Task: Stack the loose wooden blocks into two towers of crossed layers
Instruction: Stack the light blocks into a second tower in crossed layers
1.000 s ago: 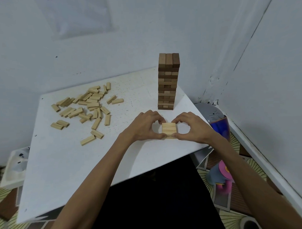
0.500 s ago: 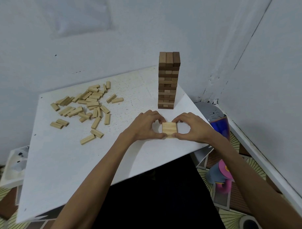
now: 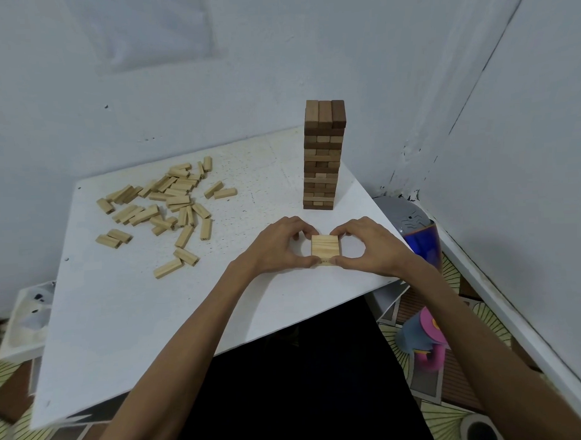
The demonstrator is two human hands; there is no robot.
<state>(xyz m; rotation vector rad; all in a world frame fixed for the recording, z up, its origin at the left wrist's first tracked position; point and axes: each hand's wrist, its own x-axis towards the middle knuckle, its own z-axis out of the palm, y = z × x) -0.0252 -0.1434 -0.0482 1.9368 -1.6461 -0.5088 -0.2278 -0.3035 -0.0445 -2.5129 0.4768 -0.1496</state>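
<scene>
A tall tower of crossed brown blocks [image 3: 323, 156] stands near the far right of the white table [image 3: 127, 311]. In front of it lies a small square layer of pale blocks [image 3: 325, 246]. My left hand [image 3: 277, 246] pinches this layer from the left, with its thumb on the near edge and its fingers at the far edge. My right hand [image 3: 366, 246] pinches it the same way from the right. A scattered pile of loose pale blocks [image 3: 166, 204] covers the far left of the table.
Walls close in behind and to the right of the table. Beside the table's right edge stand a grey and blue container [image 3: 418, 228] and a pink and blue toy [image 3: 425, 340] on the patterned floor. A white box [image 3: 29, 317] sits left of the table.
</scene>
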